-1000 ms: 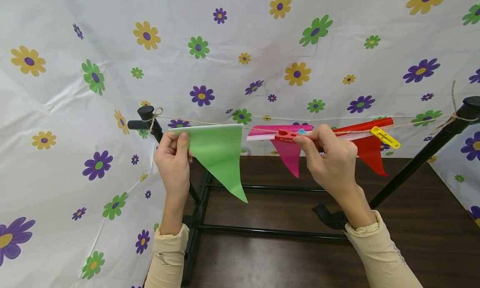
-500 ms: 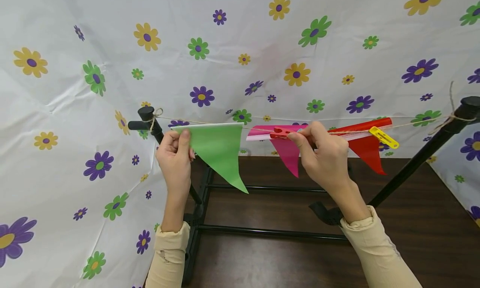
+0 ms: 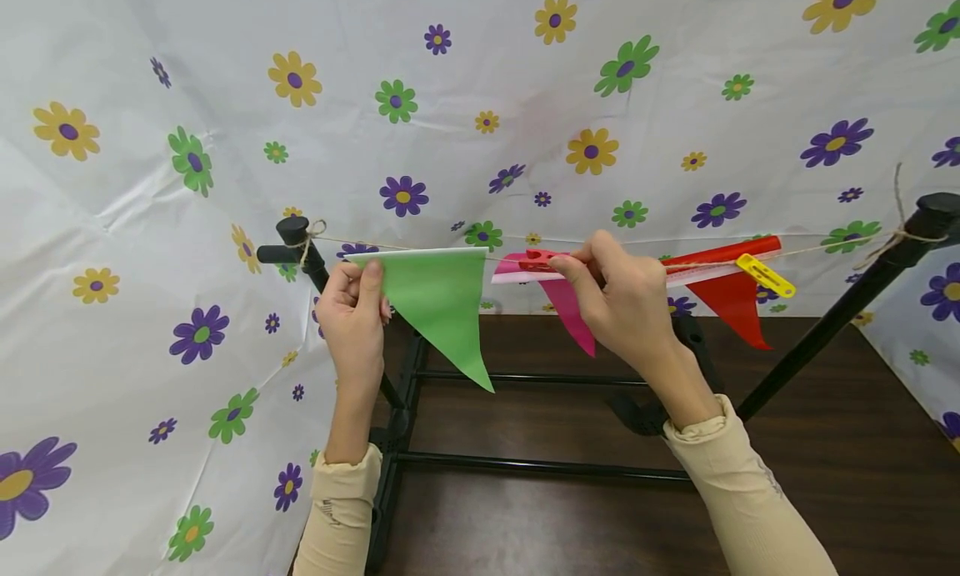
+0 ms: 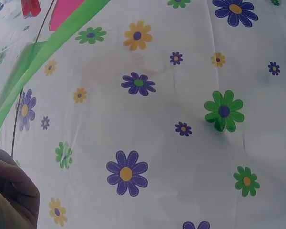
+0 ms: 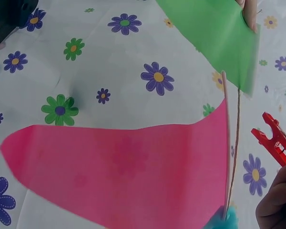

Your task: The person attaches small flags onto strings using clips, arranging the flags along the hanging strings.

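My left hand (image 3: 351,313) pinches the upper left corner of a green pennant (image 3: 446,305), thumb in front, its top edge along the twine (image 3: 825,247). The pennant's point hangs down to the right. My right hand (image 3: 626,301) holds a red clothespin (image 3: 536,261) by its handles, its tip toward the green pennant. In the right wrist view the clothespin (image 5: 276,138) has its jaws spread, apart from the twine. Behind that hand, a pink pennant (image 3: 567,309) hangs on the twine, with a blue clip (image 5: 225,220) at its top edge.
A red pennant (image 3: 731,301) hangs farther right, with a yellow clothespin (image 3: 765,276) at its corner. The twine is tied between a black left post (image 3: 292,226) and a black right post (image 3: 832,309). A flower-printed sheet (image 3: 337,26) stands behind, above a dark wood surface (image 3: 525,518).
My right hand has moved left along the twine with the red clothespin, toward the green pennant. My left hand keeps its hold, and the pennant's lower tip has swung slightly.
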{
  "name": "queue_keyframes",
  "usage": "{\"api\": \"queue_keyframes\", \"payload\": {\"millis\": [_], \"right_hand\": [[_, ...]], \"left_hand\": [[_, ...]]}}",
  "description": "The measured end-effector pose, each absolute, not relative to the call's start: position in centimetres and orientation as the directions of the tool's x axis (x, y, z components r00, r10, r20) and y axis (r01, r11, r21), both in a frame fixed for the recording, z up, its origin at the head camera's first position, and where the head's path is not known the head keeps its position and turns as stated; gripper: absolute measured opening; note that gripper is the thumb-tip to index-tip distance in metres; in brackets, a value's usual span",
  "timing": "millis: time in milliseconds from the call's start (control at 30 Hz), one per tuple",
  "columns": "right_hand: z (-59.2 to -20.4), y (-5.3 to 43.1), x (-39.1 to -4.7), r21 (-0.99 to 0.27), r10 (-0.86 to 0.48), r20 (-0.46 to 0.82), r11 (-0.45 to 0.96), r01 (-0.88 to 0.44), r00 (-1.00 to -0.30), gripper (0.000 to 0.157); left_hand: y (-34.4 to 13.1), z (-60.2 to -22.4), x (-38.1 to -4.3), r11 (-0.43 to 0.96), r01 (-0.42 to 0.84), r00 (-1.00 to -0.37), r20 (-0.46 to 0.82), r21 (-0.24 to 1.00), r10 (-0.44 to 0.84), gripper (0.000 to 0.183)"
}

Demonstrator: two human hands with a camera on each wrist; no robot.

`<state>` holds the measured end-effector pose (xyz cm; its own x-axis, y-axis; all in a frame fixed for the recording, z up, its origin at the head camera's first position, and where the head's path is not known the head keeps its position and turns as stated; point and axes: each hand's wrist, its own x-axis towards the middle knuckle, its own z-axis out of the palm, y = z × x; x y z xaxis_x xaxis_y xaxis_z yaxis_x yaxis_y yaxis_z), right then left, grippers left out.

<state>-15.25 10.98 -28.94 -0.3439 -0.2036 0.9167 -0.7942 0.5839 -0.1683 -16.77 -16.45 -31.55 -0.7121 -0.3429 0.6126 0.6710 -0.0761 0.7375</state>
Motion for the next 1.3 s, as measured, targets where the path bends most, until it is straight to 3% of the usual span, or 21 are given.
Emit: {"api": "queue_keyframes", "payload": {"millis": [300, 1300], "right_hand": [[-28.2, 9.8, -16.1, -0.148, -0.253, 0.909, 0.544, -0.826, -0.331, 0.025], [-28.0, 8.2, -17.4, -0.143, -0.319, 0.887, 0.495, -0.857, -0.333, 0.028]], "left_hand": [[-16.4, -31.6, -16.9, -0.073, 0.663, -0.718, 0.605, 0.745, -0.343, 0.019], [-16.3, -31.6, -17.2, -0.057, 0.655, -0.724, 0.603, 0.754, -0.336, 0.017]]}}
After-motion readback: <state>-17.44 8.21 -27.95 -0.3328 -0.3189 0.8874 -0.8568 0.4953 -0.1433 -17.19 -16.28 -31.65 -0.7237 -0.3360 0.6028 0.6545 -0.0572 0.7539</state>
